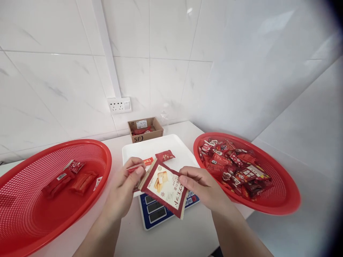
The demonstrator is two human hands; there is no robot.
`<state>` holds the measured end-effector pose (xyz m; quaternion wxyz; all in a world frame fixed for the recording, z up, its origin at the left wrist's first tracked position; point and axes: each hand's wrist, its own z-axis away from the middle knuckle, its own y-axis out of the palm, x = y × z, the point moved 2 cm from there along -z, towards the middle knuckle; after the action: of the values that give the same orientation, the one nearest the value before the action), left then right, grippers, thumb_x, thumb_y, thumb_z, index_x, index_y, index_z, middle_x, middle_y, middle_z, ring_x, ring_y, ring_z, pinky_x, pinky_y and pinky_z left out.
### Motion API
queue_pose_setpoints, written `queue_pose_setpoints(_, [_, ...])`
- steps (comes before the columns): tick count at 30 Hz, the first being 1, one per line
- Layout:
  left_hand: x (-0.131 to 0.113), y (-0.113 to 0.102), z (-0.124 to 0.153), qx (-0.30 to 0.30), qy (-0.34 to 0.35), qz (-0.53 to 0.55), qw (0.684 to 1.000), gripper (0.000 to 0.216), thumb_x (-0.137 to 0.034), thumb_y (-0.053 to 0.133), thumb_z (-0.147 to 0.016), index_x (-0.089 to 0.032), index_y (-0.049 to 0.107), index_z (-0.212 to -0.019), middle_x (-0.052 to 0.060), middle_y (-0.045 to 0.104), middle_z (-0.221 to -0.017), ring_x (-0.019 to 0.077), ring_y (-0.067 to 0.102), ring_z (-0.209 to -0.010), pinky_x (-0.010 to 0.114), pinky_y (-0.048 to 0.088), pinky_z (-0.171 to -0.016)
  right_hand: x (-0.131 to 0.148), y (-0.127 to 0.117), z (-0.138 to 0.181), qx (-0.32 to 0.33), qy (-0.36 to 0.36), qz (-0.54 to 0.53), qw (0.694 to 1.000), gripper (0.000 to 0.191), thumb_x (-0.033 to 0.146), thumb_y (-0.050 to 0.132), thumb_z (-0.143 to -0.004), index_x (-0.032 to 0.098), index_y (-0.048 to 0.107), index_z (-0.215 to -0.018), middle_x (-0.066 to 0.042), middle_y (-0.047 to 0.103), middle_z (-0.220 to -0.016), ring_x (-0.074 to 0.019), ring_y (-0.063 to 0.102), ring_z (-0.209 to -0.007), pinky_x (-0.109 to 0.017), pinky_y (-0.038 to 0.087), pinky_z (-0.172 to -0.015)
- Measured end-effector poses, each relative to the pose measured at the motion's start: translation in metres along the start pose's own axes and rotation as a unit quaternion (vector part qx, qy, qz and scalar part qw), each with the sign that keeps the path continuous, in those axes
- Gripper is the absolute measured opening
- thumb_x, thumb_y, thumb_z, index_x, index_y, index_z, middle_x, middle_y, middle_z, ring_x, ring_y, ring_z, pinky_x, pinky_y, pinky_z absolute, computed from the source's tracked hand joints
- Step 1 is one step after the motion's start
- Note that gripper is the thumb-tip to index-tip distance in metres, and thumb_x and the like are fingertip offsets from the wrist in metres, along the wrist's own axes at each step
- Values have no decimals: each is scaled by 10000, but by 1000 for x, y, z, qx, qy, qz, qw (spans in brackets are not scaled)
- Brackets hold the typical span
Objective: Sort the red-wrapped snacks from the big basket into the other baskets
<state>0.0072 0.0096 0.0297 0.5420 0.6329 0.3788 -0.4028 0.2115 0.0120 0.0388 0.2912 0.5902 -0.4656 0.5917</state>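
Note:
Both my hands hold a dark red snack packet (164,187) with a biscuit picture, above a scale. My left hand (125,189) pinches the packet's upper left corner, and a thin red wrapper strip also sticks out between its fingers. My right hand (203,185) grips the packet's right edge with closed fingers. The blue-faced scale (158,212) carries a white tray (150,148) with two small red packets (164,156) lying on it.
A red mesh basket (268,200) at the right is heaped with several red snack packets. Another red mesh basket (32,214) at the left holds a few packets (69,178). A small cardboard box (145,130) stands by the tiled wall, under a socket (119,105).

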Motion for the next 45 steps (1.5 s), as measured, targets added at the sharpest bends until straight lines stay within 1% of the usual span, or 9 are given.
queue_pose_setpoints(2, [6, 7, 4, 65, -56, 4, 996, 256, -372, 687, -752, -217, 551, -904, -11, 618, -708, 120, 598, -595, 195, 469, -525, 0, 1, 0, 23, 9, -15, 1000, 364, 485, 530, -849, 176, 511, -657, 32, 476, -612, -93, 401, -565, -204, 319, -524])
queue_pose_setpoints(4, [9, 15, 8, 74, -77, 16, 994, 369, -341, 717, -728, -238, 527, -1027, 22, 665, -826, 164, 646, -690, 251, 515, -602, 0, 0, 0, 13, 4, -36, 999, 380, 505, 532, -844, 174, 525, -657, 31, 489, -600, -91, 414, -554, -201, 339, -526])
queue_pose_setpoints(7, [5, 25, 13, -8, -38, 25, 999, 450, -301, 719, -731, -251, 507, -1125, 34, 686, -897, 172, 661, -747, 254, 526, -634, 2, 0, 1, -8, -32, -67, 997, 422, 582, 532, -812, 173, 589, -730, 6, 562, -654, -109, 481, -595, -218, 402, -571])
queue_pose_setpoints(11, [-1, 32, 21, -102, 69, -5, 992, 332, -282, 705, -749, -252, 546, -1038, 9, 679, -895, 139, 655, -726, 220, 528, -620, 6, 7, 4, 39, -44, -92, 994, 450, 583, 584, -774, 184, 662, -967, -53, 668, -870, -167, 589, -772, -282, 476, -716])
queue_pose_setpoints(15, [0, 32, 28, -94, 84, -23, 992, 286, -236, 735, -718, -249, 547, -933, -33, 633, -771, 88, 615, -622, 165, 510, -563, 9, 12, 8, 22, -25, -139, 990, 330, 442, 585, -833, 208, 662, -1054, -49, 688, -922, -179, 618, -837, -288, 496, -725])
queue_pose_setpoints(20, [1, 33, 37, 15, 39, -34, 999, 250, -244, 703, -753, -241, 465, -831, -72, 557, -599, 47, 500, -435, 125, 416, -410, 11, 11, 12, -12, -61, -163, 985, 278, 429, 611, -813, 174, 697, -882, -37, 672, -769, -164, 600, -726, -254, 486, -615])
queue_pose_setpoints(27, [-3, 40, 48, -12, 16, -18, 1000, 320, -294, 743, -705, -213, 436, -739, -58, 519, -584, 51, 461, -465, 138, 378, -432, 14, 12, 17, -36, -67, -144, 987, 283, 421, 570, -839, 156, 634, -763, -37, 608, -699, -135, 521, -632, -236, 442, -533])
queue_pose_setpoints(34, [-4, 33, 43, 62, 75, -65, 993, 210, -230, 683, -756, -218, 475, -738, -40, 498, -614, 64, 447, -467, 152, 362, -413, 23, 12, 20, -31, -93, -101, 990, 285, 390, 542, -853, 178, 521, -665, 12, 482, -599, -95, 384, -525, -224, 362, -486])
queue_pose_setpoints(45, [-2, 36, 50, 46, 76, -46, 995, 211, -216, 696, -743, -224, 485, -731, -45, 486, -596, 60, 410, -471, 147, 341, -420, 26, 14, 22, -53, -127, -80, 987, 322, 322, 519, -866, 185, 410, -597, 34, 369, -565, -77, 309, -498, -217, 270, -441])
